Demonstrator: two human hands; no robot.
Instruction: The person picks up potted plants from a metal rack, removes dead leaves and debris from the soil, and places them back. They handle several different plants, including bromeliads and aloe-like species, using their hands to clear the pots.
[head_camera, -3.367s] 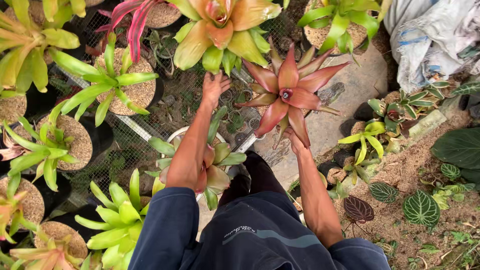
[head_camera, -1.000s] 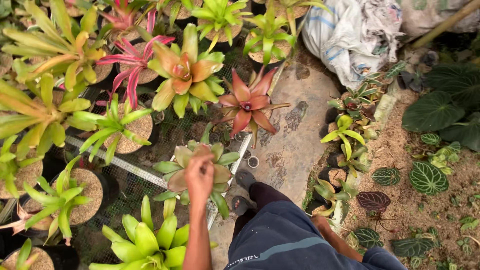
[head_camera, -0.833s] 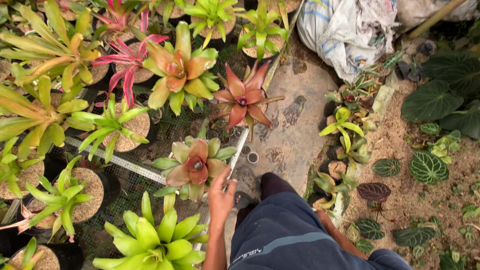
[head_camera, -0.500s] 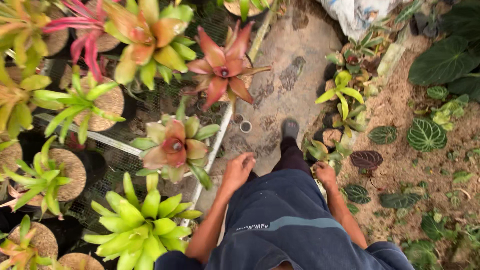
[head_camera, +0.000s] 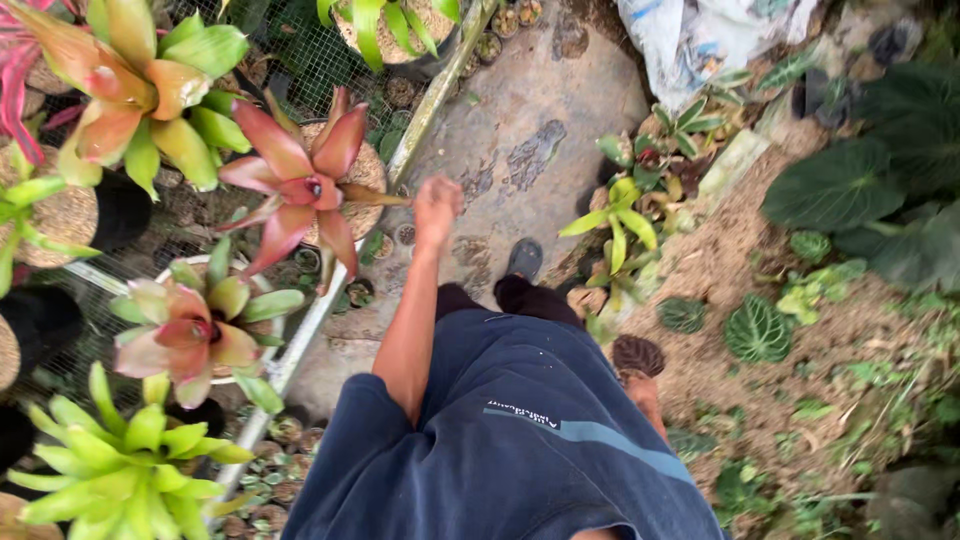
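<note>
Since the earlier frame my left hand (head_camera: 437, 203) has risen from my waist toward 12 o'clock and now closes loosely on the dry brown tip of a leaf of the red bromeliad (head_camera: 300, 185). That leaf's long axis runs sideways, pointing to 3 o'clock. My right hand (head_camera: 645, 392) hangs low at 5 o'clock; I cannot tell its grip. Potted plants sit on a wire mesh bench (head_camera: 310, 55) beside a stone path (head_camera: 530, 150).

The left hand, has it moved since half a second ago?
Yes. The left hand has gone from low beside the metal rail forward along it, and is now level with the red bromeliad, close to its leaf tip.
</note>
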